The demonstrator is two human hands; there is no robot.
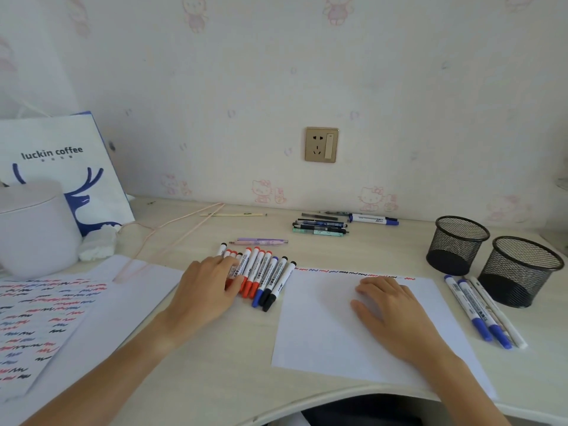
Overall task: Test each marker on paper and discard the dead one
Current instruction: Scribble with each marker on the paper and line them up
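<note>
A row of several whiteboard markers [261, 275] with red, blue and black caps lies side by side in the middle of the desk. My left hand [206, 287] rests on the left end of that row, fingers laid over the markers. A white sheet of paper [325, 333] lies to the right, with a line of red, blue and black scribbles along its top edge. My right hand [387, 309] lies flat on the sheet just below the scribbles, holding nothing. Three more markers [482, 312] lie right of the sheet.
Two black mesh pen cups [458, 244] [519, 272] stand at the right. Several pens [322, 226] and a blue marker [373, 219] lie near the wall. Scribbled sheets [40, 318], a white lidded pot [33, 229] and a paper bag [70, 170] fill the left.
</note>
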